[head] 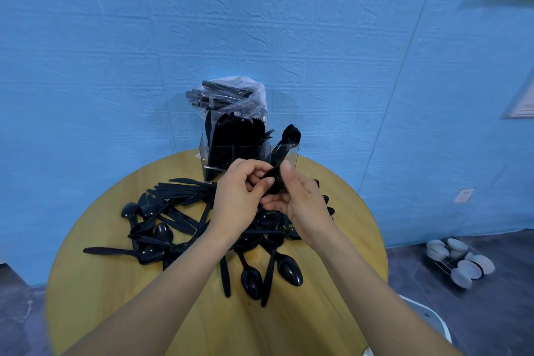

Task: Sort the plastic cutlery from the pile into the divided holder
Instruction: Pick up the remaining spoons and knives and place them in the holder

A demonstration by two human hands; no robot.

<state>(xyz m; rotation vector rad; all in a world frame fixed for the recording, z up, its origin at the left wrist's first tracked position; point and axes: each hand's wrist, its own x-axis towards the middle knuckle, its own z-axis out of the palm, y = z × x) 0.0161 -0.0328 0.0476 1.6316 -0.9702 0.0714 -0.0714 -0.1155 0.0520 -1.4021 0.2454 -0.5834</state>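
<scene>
head view, both hands [268, 199] gripping glossy black spoons [274, 180], clear holder [291, 157]

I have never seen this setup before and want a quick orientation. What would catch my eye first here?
First, the two hands at centre: the left hand and right hand together hold black cutlery above the round wooden table. Beneath them sprawls a pile of black spoons and knives. Behind, at the table's far edge against the blue wall, stands the clear divided holder, already bristling with cutlery.

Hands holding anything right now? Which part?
Both hands, left and right, hold black plastic cutlery pieces between them. Which part is gripped cannot be told.
</scene>
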